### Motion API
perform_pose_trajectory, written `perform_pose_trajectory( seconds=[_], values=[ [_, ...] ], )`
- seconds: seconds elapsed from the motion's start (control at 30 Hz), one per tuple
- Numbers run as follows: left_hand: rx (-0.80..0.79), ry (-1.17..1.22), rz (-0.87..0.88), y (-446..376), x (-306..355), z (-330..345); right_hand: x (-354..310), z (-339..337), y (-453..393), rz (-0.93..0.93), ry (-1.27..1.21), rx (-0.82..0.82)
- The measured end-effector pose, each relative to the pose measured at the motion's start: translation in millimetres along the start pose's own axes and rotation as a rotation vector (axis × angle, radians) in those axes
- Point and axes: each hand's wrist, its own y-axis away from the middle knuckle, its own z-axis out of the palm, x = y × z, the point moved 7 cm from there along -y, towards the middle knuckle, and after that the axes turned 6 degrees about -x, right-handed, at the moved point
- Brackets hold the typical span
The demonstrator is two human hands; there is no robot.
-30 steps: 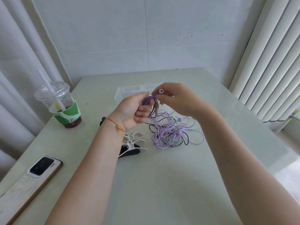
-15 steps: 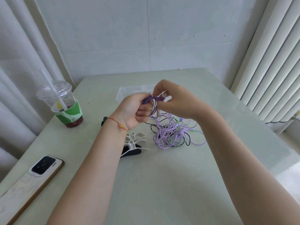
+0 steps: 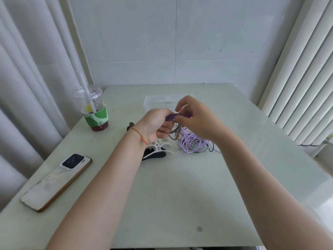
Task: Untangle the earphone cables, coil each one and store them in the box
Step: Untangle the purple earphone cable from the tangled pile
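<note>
A tangle of light purple, black and pale green earphone cables (image 3: 193,145) lies on the table in front of my hands. My left hand (image 3: 155,123) grips a small coil of dark purple cable (image 3: 171,117), whose loops hang below the fist. My right hand (image 3: 195,118) pinches the same purple cable just right of the left hand, fingers curled over it. Behind both hands stands the clear plastic box (image 3: 156,102), partly hidden by them.
White and black cable winders (image 3: 158,149) lie just under my left wrist. A plastic cup with a straw and green sleeve (image 3: 94,110) stands at the left. A phone (image 3: 57,181) lies face down near the left table edge. Curtains hang on both sides.
Both hands stay together on the purple coil. My right hand has turned over the cable, and the white earbud seen above its fingers a second ago is out of sight.
</note>
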Motion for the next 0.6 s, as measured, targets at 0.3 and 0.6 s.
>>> perform_pose_trajectory(
  seconds=[0.3,0.6],
  values=[
    [0.037,0.070,0.074,10,-40,-3,30,32,20,0.063,-0.094,0.042],
    [-0.045,0.266,0.117,4,-50,6,43,34,29,0.061,-0.222,0.139]
  ],
)
